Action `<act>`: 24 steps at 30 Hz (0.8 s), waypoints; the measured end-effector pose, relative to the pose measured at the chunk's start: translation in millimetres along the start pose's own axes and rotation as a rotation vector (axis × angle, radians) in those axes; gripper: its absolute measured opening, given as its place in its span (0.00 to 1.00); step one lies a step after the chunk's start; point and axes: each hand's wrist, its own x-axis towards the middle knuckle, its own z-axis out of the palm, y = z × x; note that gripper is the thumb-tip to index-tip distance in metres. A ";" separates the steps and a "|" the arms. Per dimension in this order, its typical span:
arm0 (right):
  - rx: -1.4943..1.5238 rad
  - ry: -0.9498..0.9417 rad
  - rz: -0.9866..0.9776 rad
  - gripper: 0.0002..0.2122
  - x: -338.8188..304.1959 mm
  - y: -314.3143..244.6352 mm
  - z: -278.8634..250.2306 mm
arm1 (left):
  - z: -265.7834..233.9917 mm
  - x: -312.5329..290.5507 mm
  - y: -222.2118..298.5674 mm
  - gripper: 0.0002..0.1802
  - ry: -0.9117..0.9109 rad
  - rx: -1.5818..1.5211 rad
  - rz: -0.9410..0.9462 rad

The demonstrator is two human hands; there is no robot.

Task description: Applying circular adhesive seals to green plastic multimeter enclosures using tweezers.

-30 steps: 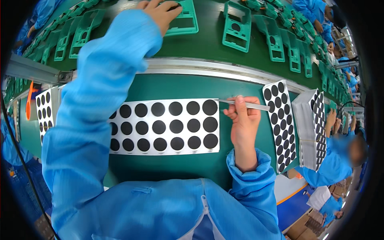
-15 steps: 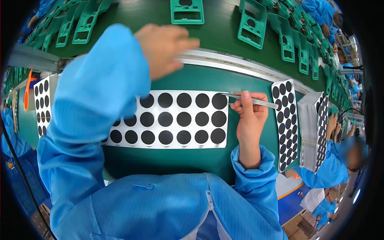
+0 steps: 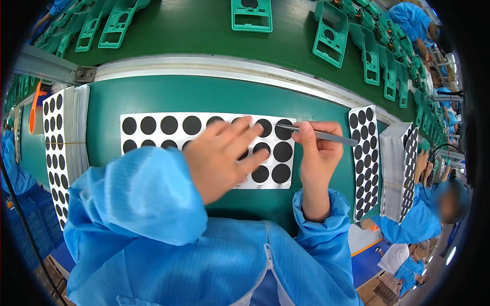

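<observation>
A white sheet (image 3: 138,134) with rows of round black stickers lies flat on the green work surface (image 3: 168,92) in front of me. My left hand (image 3: 219,160) is over the sheet's right half, its fingers spread and slightly blurred. It holds nothing that I can see, and it hides several stickers; whether it touches the sheet I cannot tell. My right hand (image 3: 320,160) pinches metal tweezers (image 3: 332,137) near the sheet's right edge. The tweezer tips reach the black sticker (image 3: 284,131) in the top right corner; whether they grip its edge is too small to see.
Banded stacks of similar sheets stand at the left (image 3: 76,132) and right (image 3: 395,171), with a narrower sheet pile (image 3: 364,163) beside the right one. Beyond a metal rail (image 3: 214,63), green plastic housings (image 3: 251,11) sit on a belt (image 3: 189,30). A co-worker (image 3: 416,209) sits at right.
My left hand has come back from above the rail, near the belt, down over the sheet. The tweezers stay by the top right sticker. The left stack has come into fuller view.
</observation>
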 end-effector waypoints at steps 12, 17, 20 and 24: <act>-0.087 0.082 0.082 0.07 2.2 3.4 -29.5 | 14.4 3.0 17.5 0.23 0.114 0.062 -0.002; -0.134 0.061 0.048 0.08 -1.7 3.2 -23.5 | 26.8 25.2 7.4 0.20 0.222 0.090 -0.008; -0.124 0.072 0.024 0.08 -2.0 3.2 -22.5 | 36.0 30.7 6.7 0.21 0.231 0.048 0.001; -0.160 0.059 0.048 0.08 -1.0 4.5 -25.9 | 38.8 36.3 5.4 0.21 0.240 0.027 -0.014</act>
